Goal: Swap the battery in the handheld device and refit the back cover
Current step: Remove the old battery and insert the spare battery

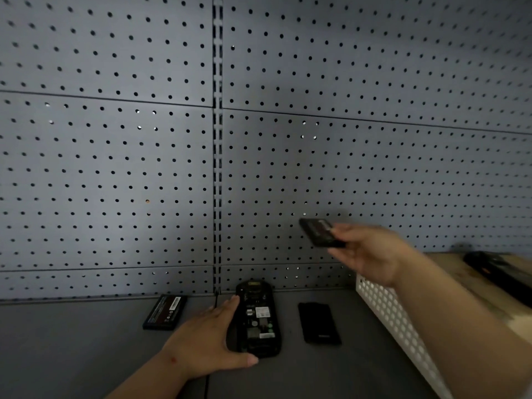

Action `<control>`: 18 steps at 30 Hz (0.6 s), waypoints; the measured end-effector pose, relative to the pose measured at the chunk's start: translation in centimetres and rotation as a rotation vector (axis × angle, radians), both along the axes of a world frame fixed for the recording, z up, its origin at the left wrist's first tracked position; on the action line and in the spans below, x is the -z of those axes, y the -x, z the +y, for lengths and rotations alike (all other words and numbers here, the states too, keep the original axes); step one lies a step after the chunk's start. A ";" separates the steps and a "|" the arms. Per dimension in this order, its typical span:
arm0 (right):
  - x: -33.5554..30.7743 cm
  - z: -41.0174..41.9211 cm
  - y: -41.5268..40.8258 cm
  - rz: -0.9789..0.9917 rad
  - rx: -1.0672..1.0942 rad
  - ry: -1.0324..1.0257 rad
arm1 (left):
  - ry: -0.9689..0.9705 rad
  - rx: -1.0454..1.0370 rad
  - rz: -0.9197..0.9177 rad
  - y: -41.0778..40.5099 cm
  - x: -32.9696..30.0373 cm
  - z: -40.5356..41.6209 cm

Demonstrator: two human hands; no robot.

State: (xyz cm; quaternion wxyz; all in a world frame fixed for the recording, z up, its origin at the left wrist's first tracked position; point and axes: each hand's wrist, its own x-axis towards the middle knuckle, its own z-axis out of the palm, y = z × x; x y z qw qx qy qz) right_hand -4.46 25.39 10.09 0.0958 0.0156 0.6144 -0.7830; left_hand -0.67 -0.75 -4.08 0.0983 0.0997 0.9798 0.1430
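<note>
The black handheld device (257, 318) lies face down on the grey table, its battery bay bare with labels showing. My left hand (207, 338) rests against its left side and lower end, holding it steady. Up in the air to the right, my right hand (371, 251) pinches a black battery (319, 231), blurred by motion. Left of the device lies another black battery (165, 312) with a white label. A flat black back cover (319, 323) lies to the device's right.
A white perforated bin (385, 315) stands at the right with a cardboard surface (449, 266) behind it, where a dark device-like object (498, 269) lies. A grey pegboard wall (144, 168) rises directly behind the table.
</note>
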 end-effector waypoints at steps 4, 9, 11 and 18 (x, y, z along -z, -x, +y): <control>-1.4 5.9 0.4 0.007 0.146 -0.074 | 0.002 -0.001 0.005 0.0 0.0 0.0; 2.4 11.1 2.1 -0.137 0.286 -0.271 | 0.003 -0.001 0.004 0.1 0.1 0.0; 4.5 11.6 2.8 -0.211 0.342 -0.396 | 0.005 0.002 0.006 0.1 0.1 -0.1; 9.7 12.0 5.1 -0.240 0.370 -0.791 | 0.001 0.004 -0.002 0.1 -0.1 0.0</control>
